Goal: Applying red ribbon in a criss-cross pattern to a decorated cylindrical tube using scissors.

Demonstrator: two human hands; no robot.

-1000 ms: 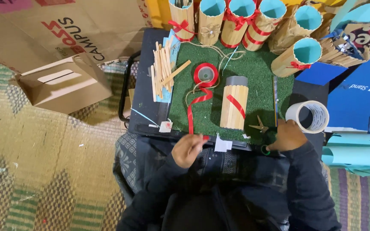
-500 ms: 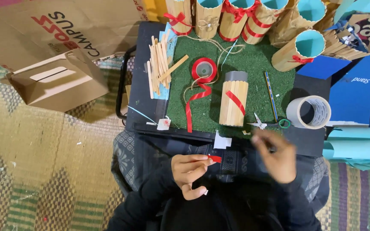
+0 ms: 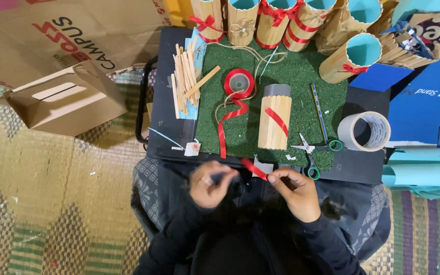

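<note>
Both hands have drawn together below the worktop's [image 3: 179, 137] near edge, left hand [image 3: 211, 184] and right hand [image 3: 295, 191] pinching a short red ribbon strip [image 3: 254, 169] stretched between their grips.

Ribbon spool [image 3: 239, 83] left of stick-clad tube [image 3: 275, 121], on turf mat [image 3: 301, 84]

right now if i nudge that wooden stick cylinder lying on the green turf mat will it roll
The wooden stick cylinder lies on its side, so it could probably roll sideways. The green turf mat looks grippy, likely slowing it. It appears hollow like the upright ones, so probably light.
</note>
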